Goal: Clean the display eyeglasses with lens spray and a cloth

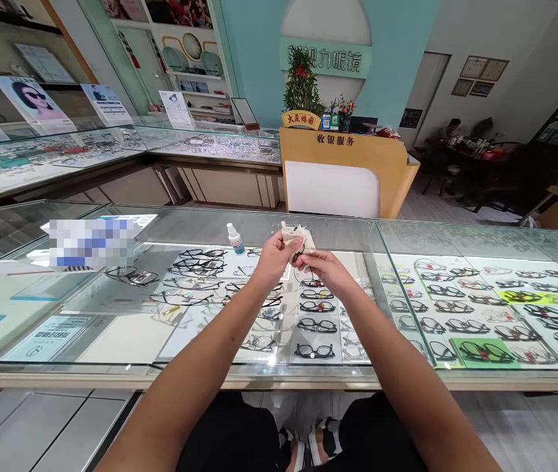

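Note:
My left hand (277,254) is closed on a crumpled beige cloth (305,239), with the thumb pressed across it. My right hand (325,267) meets it from the other side, its fingers pinched at the cloth's lower edge. Dark bits of what looks like a pair of eyeglasses show at the folds; most of it is covered by the cloth and fingers. Both hands are above the glass display counter (190,370). Left of them, a small white spray bottle (235,239) with blue liquid stands upright on the glass.
Several dark eyeglasses (197,263) lie left of my hands, and another pair (134,276) sits near a blurred white box (89,244). Rows of frames (317,325) fill the case below. Beyond stand a cashier desk (397,157) and more glass cases (210,145).

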`<control>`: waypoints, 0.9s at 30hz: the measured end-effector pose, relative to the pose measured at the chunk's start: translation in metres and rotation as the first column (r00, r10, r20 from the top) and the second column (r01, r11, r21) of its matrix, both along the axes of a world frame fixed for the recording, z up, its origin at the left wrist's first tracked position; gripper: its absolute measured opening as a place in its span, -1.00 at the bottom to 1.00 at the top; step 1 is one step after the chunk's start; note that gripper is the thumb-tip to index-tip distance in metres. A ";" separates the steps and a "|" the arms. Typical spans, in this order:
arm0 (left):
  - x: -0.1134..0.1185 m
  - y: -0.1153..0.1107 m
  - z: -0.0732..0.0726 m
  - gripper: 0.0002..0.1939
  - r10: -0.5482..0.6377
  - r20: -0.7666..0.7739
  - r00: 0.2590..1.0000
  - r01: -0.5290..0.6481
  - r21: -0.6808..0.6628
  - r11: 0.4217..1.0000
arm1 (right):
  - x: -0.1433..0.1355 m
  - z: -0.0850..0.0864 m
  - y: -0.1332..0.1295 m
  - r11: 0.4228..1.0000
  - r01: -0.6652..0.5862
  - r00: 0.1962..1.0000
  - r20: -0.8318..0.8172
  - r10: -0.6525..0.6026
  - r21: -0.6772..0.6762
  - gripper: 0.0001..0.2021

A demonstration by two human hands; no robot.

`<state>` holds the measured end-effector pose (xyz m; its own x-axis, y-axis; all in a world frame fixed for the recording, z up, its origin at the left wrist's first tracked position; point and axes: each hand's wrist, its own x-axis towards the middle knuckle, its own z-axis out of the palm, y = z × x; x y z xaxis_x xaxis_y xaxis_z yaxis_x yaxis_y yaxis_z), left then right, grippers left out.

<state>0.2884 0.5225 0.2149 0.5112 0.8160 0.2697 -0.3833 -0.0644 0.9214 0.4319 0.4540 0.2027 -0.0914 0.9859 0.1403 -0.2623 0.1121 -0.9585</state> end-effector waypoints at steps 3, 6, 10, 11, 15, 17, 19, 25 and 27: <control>-0.001 0.003 -0.001 -0.52 0.029 -0.008 1.000 -0.029 -0.012 1.000 | -0.003 -0.003 0.001 1.000 0.011 0.999 0.030 -0.011 0.004 -0.73; -0.006 0.009 0.001 -0.48 -0.040 -0.012 0.999 0.039 -0.045 0.998 | -0.002 -0.003 0.002 0.999 0.037 0.999 -0.013 -0.037 -0.007 -0.74; -0.010 0.011 0.006 -0.50 -0.166 0.017 0.986 0.167 -0.076 0.983 | 0.003 0.001 0.001 0.997 0.076 0.992 -0.097 -0.079 -0.033 -0.73; -0.010 0.010 0.006 -0.49 -0.178 0.023 0.984 0.179 -0.074 0.981 | 0.004 0.002 0.001 0.997 0.075 0.992 -0.104 -0.078 -0.034 -0.72; -0.005 0.005 0.003 -0.49 -0.117 0.032 0.993 0.118 -0.030 0.993 | 0.003 0.000 0.002 0.999 0.045 0.997 -0.064 -0.046 -0.009 -0.70; -0.002 0.003 0.000 -0.51 -0.064 0.036 0.997 0.065 -0.021 0.998 | 0.001 -0.002 0.002 0.999 0.037 0.999 -0.038 -0.037 0.003 -0.68; -0.001 0.004 -0.003 -0.52 -0.034 0.043 0.999 0.035 -0.028 0.999 | -0.001 -0.004 0.003 0.999 0.036 0.999 -0.015 -0.036 0.013 -0.67; -0.007 0.010 0.002 -0.49 -0.157 0.056 0.986 0.161 -0.078 0.984 | 0.002 -0.002 0.002 0.997 0.076 0.996 -0.051 -0.076 0.000 -0.69; -0.009 0.009 0.004 -0.52 -0.182 0.064 0.981 0.187 -0.088 0.978 | 0.003 0.000 0.002 0.995 0.094 0.990 -0.105 -0.097 -0.031 -0.70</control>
<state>0.2797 0.5312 0.2194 0.6419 0.7318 0.2292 -0.4310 0.0971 0.8971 0.4350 0.4558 0.2030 0.0175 0.9928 0.1187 -0.3517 0.1173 -0.9287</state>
